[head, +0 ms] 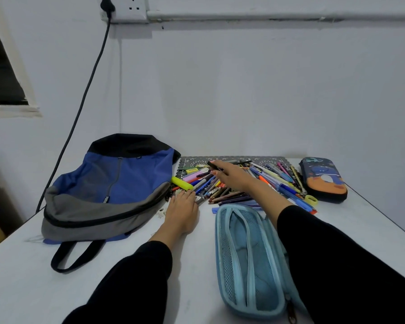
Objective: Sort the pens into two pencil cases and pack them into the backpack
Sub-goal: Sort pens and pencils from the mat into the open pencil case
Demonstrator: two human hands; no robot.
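A heap of pens, pencils and markers [276, 181] lies across the far middle of the white table. My right hand [229, 175] reaches over the heap and pinches a dark pen [214, 166] near its far left end. My left hand [181, 210] rests flat on the table, its fingertips touching the near left edge of the heap. A light blue mesh pencil case [248, 260] lies unzipped and open in front of me. A dark patterned hard pencil case [323, 178] lies closed at the far right. The blue, grey and black backpack [108, 185] lies at the left.
A patterned grey mat [262, 160] lies under the heap by the wall. A yellow highlighter [181, 183] sits next to the backpack, and a yellow sharpener [312, 200] by the dark case. A black cable [80, 108] hangs from a wall socket behind the backpack.
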